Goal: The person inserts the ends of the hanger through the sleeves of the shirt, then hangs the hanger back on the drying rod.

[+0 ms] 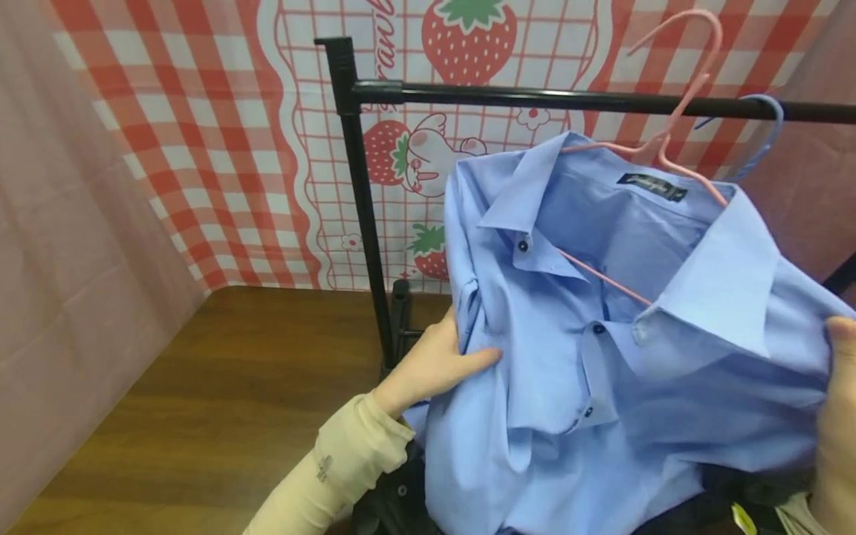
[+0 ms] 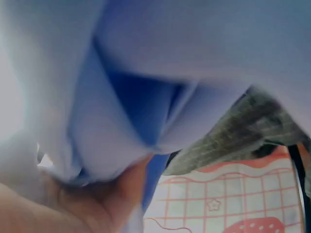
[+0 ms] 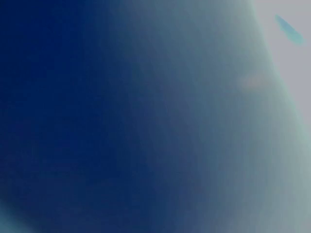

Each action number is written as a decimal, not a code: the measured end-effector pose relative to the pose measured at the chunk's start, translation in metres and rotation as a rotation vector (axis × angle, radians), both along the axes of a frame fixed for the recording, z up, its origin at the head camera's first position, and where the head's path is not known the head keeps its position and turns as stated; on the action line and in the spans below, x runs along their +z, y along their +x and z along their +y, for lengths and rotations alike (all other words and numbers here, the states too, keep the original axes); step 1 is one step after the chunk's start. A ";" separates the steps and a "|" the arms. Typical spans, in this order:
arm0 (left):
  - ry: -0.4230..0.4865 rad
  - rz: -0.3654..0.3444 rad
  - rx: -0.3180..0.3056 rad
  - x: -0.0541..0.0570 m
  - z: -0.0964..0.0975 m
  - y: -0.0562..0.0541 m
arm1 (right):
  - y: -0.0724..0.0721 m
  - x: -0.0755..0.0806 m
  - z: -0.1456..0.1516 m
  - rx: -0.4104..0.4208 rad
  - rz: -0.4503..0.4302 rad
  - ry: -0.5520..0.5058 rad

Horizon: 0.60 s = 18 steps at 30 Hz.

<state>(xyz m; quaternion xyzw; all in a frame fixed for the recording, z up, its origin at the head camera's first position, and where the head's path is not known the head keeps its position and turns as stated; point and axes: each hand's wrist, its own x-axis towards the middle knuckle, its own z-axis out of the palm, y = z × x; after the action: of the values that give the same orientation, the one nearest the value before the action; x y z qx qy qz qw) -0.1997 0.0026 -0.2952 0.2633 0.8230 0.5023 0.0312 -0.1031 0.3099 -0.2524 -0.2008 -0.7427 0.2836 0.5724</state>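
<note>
A light blue button-up shirt (image 1: pixel 555 357) with dark buttons and a black neck label hangs on a pink hanger (image 1: pixel 652 152). The hanger's hook rises above the black rail, and its neck crosses in front of it. My left hand (image 1: pixel 435 364) grips the shirt's side below the shoulder, thumb in front and fingers hidden behind the cloth. In the left wrist view, the left hand (image 2: pixel 97 204) is under blurred blue folds. At the right edge, my right hand (image 1: pixel 839 416) holds the other shoulder side, its thumb on the front. Blurred blue fabric (image 3: pixel 146 121) fills most of the right wrist view.
A black clothes rail (image 1: pixel 495 95) runs across on an upright post (image 1: pixel 364 193). A blue hanger hook (image 1: pixel 779 122) hangs on it behind the shirt. Below are a wooden surface (image 1: pixel 234 416) and dark garments (image 1: pixel 394 490). A strawberry-print cloth (image 1: pixel 281 148) covers the back.
</note>
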 end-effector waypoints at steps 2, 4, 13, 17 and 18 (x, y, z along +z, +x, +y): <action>-0.069 0.002 -0.042 -0.003 0.001 -0.002 | 0.000 -0.001 -0.002 -0.013 0.004 0.004; -0.128 0.030 -0.048 -0.005 0.003 -0.003 | 0.000 -0.002 -0.008 -0.049 0.009 0.001; 0.106 0.145 0.153 0.002 0.008 -0.026 | -0.015 0.000 -0.032 0.055 0.246 -0.028; 0.362 -0.051 0.213 0.009 0.010 -0.039 | -0.028 -0.001 -0.040 -0.061 0.303 0.072; 0.411 -0.090 0.221 0.010 0.011 -0.042 | -0.032 -0.002 -0.041 -0.089 0.313 0.102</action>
<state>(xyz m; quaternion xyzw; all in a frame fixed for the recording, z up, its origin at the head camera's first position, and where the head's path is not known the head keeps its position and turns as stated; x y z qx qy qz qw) -0.2414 0.0132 -0.2855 0.1500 0.7250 0.6709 -0.0416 -0.1348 0.2684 -0.2547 -0.1574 -0.6482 0.2477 0.7026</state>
